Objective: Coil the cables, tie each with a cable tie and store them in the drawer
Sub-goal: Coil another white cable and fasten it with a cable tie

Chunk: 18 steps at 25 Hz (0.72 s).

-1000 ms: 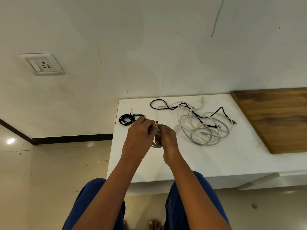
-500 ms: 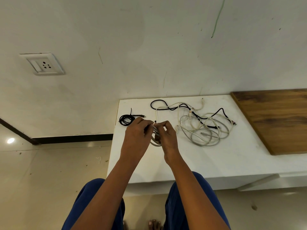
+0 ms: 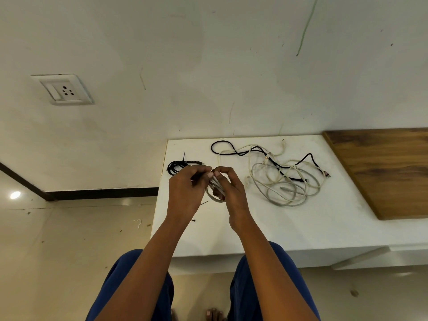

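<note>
Both hands have lifted slightly since a second ago. Bare white counter (image 3: 301, 228) lies near and right. Far left sits a tied black coil (image 3: 176, 166); right, tangled loose cables (image 3: 284, 179). Left hand (image 3: 185, 193) and right hand (image 3: 231, 193) pinch a white coiled cable (image 3: 216, 188).

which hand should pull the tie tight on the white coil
Left, probably. The right hand grips the white coil, so it is occupied. The left hand pinches at the coil's top, where the thin black cable tie trails below.
</note>
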Available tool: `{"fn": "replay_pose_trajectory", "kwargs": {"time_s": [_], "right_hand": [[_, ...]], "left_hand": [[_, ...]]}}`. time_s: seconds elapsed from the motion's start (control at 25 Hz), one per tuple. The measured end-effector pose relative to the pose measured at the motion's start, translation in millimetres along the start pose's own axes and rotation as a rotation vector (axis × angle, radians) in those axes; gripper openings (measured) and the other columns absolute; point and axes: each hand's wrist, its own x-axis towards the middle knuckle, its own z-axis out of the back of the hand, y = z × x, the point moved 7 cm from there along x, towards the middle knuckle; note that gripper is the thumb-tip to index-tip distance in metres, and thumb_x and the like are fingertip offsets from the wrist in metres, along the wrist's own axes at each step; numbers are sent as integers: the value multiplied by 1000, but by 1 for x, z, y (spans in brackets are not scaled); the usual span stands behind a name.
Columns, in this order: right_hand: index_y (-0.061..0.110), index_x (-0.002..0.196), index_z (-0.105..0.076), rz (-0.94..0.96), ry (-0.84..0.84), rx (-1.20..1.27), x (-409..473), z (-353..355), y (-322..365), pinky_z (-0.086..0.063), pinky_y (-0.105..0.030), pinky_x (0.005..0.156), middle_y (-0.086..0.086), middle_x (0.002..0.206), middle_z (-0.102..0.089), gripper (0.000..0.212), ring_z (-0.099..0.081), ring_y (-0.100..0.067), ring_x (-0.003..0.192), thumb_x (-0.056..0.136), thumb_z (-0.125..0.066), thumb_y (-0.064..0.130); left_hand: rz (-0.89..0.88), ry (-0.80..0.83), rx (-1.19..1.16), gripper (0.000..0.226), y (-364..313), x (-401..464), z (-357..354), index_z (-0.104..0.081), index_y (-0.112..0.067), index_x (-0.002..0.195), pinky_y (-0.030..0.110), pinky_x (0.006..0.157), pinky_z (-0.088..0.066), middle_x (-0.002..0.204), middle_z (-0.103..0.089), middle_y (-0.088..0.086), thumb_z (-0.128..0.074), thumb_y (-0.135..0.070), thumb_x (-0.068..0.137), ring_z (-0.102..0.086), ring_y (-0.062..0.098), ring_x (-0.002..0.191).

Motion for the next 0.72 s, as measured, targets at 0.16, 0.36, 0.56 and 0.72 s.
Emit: {"fn": "replay_pose_trajectory", "kwargs": {"time_s": [0.16, 0.36, 0.56, 0.72], "right_hand": [[27, 87, -64, -3, 48, -58, 0, -1, 2, -46, -11, 55, 12, 66, -65, 14, -60, 3, 60, 94, -54, 20], [21, 92, -63, -16, 82, -117, 0, -2, -1, -47, -12, 59, 8, 74, -63, 15, -59, 0, 67, 95, -48, 18], [24, 85, -63, -30, 83, -117, 1, -3, -4, -45, -10, 59, 8, 80, -67, 18, -61, 1, 70, 94, -48, 20], [22, 82, -64, -58, 76, -69, 1, -4, -6, -44, -9, 56, 12, 71, -65, 11, -58, 4, 62, 90, -57, 25]], "left_hand": [[110, 76, -82, 11, 9, 3, 0, -73, -18, 92, 0, 60, -43, 77, -68, -12, -69, -14, 83, -65, -5, 66], [281, 170, -317, 10, 25, 4, -1, -74, -18, 89, 12, 67, -52, 77, -74, -2, -71, -12, 81, -71, 10, 71], [404, 180, -512, 4, 33, 2, -6, -74, -12, 78, 14, 63, -52, 72, -73, 1, -73, -8, 77, -70, 10, 68], [430, 187, -473, 4, 38, 2, -7, -72, -15, 82, 21, 77, -51, 74, -72, -4, -70, -11, 81, -67, 7, 74]]}}
